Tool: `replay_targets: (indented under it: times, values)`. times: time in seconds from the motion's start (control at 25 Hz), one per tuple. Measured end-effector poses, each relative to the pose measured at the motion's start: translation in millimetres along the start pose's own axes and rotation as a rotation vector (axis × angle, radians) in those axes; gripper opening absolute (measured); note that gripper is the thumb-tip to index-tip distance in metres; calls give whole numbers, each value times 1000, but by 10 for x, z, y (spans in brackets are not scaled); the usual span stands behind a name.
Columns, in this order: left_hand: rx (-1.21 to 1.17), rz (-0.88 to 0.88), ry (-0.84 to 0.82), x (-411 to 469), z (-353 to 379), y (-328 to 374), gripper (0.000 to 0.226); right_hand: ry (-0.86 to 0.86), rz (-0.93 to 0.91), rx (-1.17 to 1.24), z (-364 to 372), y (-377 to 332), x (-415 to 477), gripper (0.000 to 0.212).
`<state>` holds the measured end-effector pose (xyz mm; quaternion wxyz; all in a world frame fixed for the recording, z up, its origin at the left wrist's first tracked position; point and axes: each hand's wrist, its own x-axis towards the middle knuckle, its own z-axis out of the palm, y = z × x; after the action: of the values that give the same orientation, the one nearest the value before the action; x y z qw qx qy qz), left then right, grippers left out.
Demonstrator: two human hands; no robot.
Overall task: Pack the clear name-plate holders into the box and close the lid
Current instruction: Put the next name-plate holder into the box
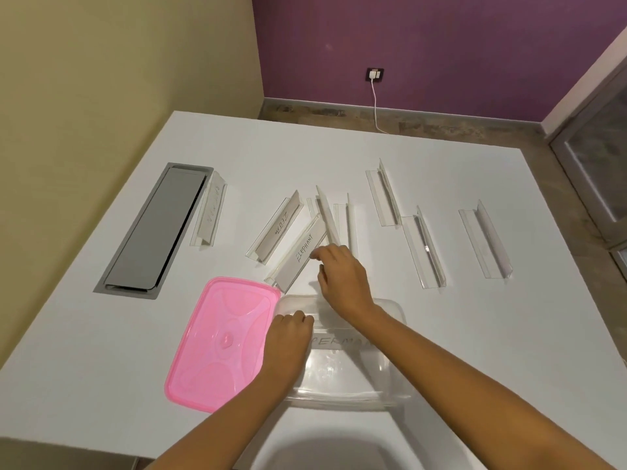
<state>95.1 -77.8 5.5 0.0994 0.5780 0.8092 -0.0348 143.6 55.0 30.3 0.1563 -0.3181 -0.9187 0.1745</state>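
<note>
A clear plastic box [390, 374] stands open near the table's front edge, with one name-plate holder lettered "PERMA" [339, 342] lying inside. Its pink lid [220, 340] lies flat to the left, touching it. My left hand [288, 337] rests on the box's left rim, fingers curled over it. My right hand [342, 276] hovers beyond the box, its fingertips at the near end of the holder marked "ELEPHANT" [298, 259], fingers apart. Several more clear holders lie spread across the table, among them "ZEBRA" [276, 230], a far-left one [210, 212] and three on the right [485, 239].
A grey metal cable hatch [152, 228] is set into the white table [101, 334] at the left. Two holders [339, 218] lie close together behind my right hand. A wall socket with a white cable [375, 76] sits on the purple wall beyond.
</note>
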Motion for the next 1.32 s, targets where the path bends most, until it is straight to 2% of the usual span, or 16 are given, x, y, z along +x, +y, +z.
replay_targets:
  times: [0.12, 0.24, 0.44, 0.56, 0.68, 0.8, 0.92, 1.04, 1.32]
  values:
    - [1, -9, -13, 22, 1, -8, 36, -328, -190, -166, 229, 41, 470, 40]
    - [-9, -10, -17, 39, 46, -37, 37, -485, -313, -393, 462, 148, 781, 51]
    - [-23, -24, -13, 51, 93, -74, 30, -520, -468, -660, 650, 261, 970, 49]
    - [-21, -43, -16, 50, 92, -87, 29, -517, -545, -632, 734, 263, 947, 38]
    - [-26, -50, -28, 52, 102, -80, 30, -480, -656, -560, 739, 324, 941, 37]
    - [-30, -60, -29, 55, 116, -75, 30, -446, -740, -623, 696, 412, 965, 35]
    - [-52, -66, -14, 46, 112, -73, 30, -476, -689, -666, 683, 438, 976, 33]
    - [-64, -60, 6, 48, 117, -82, 30, -462, -518, -525, 561, 382, 968, 47]
    - [-161, -115, 114, -18, 40, -51, 38, -252, -273, -274, -286, 223, 417, 65]
